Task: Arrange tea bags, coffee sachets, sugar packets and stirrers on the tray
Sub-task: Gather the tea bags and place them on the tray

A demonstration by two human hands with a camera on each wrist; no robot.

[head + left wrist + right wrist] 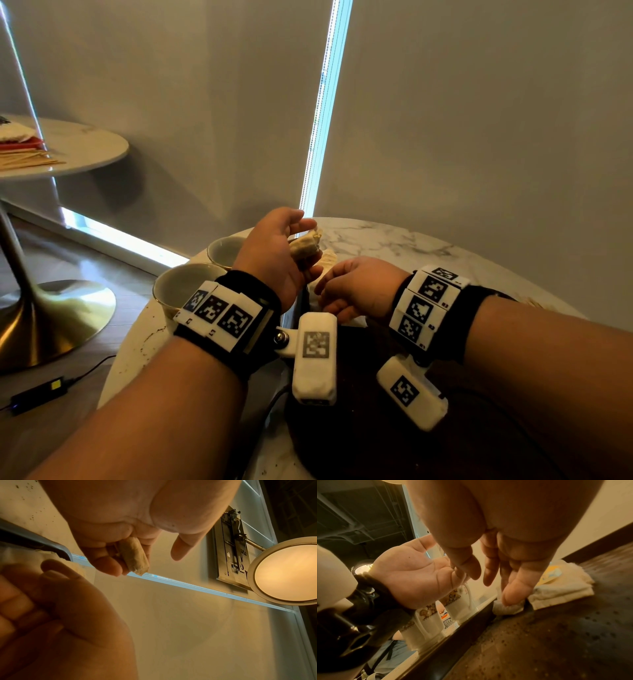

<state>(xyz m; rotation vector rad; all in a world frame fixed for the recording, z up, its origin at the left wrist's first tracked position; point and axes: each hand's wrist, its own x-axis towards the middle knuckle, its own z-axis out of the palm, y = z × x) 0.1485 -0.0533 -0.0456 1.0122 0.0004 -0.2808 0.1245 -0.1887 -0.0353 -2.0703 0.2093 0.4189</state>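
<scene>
Marble table (pixel 394 240), centre frame: left hand (pixel 274 253) pinches a tea bag (pixel 303 247) above the dark tray (pixel 359 445); right hand (pixel 356 291), fingers relaxed, touches tray sachets. Next, probably: lay it alongside them.

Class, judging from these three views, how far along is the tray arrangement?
Done: a few pale packets lie on the dark tray. In hand: the left hand holds tea bags; the right hand reaches down. Left: stirrers lie on the other table.
</scene>
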